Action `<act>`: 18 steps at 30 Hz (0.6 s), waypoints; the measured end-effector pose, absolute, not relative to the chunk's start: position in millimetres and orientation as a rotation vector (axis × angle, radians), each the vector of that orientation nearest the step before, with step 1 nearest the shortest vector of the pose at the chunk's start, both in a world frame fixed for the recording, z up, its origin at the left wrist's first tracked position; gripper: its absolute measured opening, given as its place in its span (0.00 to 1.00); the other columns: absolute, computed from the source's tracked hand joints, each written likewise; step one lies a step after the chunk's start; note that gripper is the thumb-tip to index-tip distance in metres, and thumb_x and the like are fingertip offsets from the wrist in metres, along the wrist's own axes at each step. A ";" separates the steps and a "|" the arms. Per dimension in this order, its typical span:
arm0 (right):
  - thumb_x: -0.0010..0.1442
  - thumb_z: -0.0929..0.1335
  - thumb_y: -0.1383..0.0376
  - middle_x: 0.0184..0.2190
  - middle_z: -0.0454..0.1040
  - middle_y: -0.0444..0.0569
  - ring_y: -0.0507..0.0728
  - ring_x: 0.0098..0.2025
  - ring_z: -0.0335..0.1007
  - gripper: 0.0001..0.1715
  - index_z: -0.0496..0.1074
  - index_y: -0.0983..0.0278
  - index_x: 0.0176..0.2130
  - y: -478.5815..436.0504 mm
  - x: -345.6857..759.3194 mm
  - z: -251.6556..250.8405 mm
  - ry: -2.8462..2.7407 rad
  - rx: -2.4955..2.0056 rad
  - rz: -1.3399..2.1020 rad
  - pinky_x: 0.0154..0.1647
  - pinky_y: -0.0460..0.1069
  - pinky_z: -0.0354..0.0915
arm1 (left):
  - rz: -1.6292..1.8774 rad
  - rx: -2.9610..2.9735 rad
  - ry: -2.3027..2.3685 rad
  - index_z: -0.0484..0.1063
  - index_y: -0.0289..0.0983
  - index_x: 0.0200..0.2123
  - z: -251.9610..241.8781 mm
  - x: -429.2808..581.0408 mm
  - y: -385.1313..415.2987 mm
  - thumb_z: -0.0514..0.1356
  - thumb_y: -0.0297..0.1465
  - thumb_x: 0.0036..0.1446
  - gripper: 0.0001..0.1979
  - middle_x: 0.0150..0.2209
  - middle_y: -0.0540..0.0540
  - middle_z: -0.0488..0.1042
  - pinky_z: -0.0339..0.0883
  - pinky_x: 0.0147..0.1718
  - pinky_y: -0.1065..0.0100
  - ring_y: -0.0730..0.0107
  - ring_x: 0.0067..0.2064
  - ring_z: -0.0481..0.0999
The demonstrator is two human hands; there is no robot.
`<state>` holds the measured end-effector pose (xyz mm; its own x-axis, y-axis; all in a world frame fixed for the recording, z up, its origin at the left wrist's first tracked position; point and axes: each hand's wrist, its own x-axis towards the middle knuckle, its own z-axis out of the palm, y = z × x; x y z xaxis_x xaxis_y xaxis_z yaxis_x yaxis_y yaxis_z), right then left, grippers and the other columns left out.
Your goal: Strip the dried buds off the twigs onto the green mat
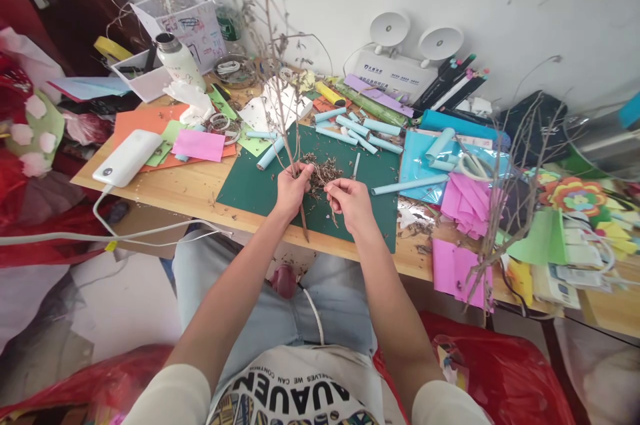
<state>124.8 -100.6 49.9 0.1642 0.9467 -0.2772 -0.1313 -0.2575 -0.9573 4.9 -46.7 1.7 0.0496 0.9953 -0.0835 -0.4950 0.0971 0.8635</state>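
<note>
My left hand (294,190) is closed around the lower stem of a tall dry branch (280,98), which stands nearly upright with its thin twigs rising in front of the wall. Its cut end pokes out below my fist. Just to the right, my right hand (350,203) pinches a thin dry twig with withered leaves (336,211). Crumbled dry leaves (323,175) lie in a heap between the hands on a green cutting mat (250,188). Several rolled light-blue paper tubes (355,128) are gathered behind the heap.
More bare branches (500,231) lean over the right side of the wooden desk (135,190), near pink paper (463,271) and white-handled scissors (473,166). A power bank (127,157) with a cable sits at left. Behind stand a bottle (179,59) and a white emergency light (393,71).
</note>
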 end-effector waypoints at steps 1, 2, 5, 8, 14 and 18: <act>0.44 0.72 0.60 0.16 0.65 0.40 0.45 0.14 0.54 0.10 0.71 0.65 0.23 -102.2 125.7 50.1 -0.846 -1.402 1.306 0.14 0.43 0.45 | 1.318 0.781 0.850 0.71 0.34 0.28 1.6 4.7 -46.5 0.69 0.45 0.48 0.20 0.20 0.56 0.63 0.43 0.15 0.75 0.87 0.16 0.51; 0.44 0.71 0.59 0.16 0.65 0.40 0.45 0.14 0.54 0.11 0.71 0.65 0.23 -103.2 126.4 50.0 -0.838 -1.399 1.299 0.14 0.43 0.45 | 1.312 0.792 0.853 0.73 0.33 0.30 1.7 4.6 -46.5 0.68 0.47 0.50 0.20 0.21 0.54 0.65 0.43 0.15 0.75 0.87 0.16 0.51; 0.45 0.71 0.60 0.16 0.66 0.40 0.44 0.14 0.54 0.10 0.72 0.65 0.23 -103.2 127.8 49.3 -0.817 -1.388 1.301 0.14 0.43 0.44 | 1.284 0.805 0.840 0.76 0.33 0.42 2.6 3.9 -47.5 0.65 0.48 0.53 0.24 0.21 0.54 0.67 0.44 0.15 0.75 0.86 0.16 0.50; 0.44 0.72 0.60 0.16 0.66 0.40 0.44 0.14 0.54 0.10 0.72 0.65 0.23 -100.2 127.3 48.5 -0.798 -1.366 1.332 0.14 0.42 0.44 | 1.231 0.811 0.847 0.76 0.33 0.41 2.6 3.4 -48.2 0.69 0.45 0.49 0.23 0.20 0.56 0.65 0.44 0.15 0.75 0.86 0.17 0.50; 0.43 0.73 0.61 0.16 0.66 0.40 0.44 0.14 0.53 0.11 0.71 0.65 0.23 -97.5 124.7 44.2 -0.783 -1.309 1.426 0.14 0.42 0.43 | 1.221 0.813 0.854 0.71 0.34 0.30 1.1 2.3 -48.5 0.71 0.41 0.45 0.18 0.19 0.59 0.57 0.44 0.16 0.76 0.87 0.17 0.49; 0.43 0.72 0.61 0.15 0.65 0.39 0.43 0.14 0.51 0.11 0.70 0.65 0.22 -100.2 123.0 41.3 -0.789 -1.328 1.402 0.14 0.42 0.43 | 1.256 0.834 0.880 0.70 0.35 0.29 1.7 3.4 -51.3 0.71 0.40 0.45 0.18 0.20 0.59 0.59 0.45 0.16 0.76 0.86 0.17 0.51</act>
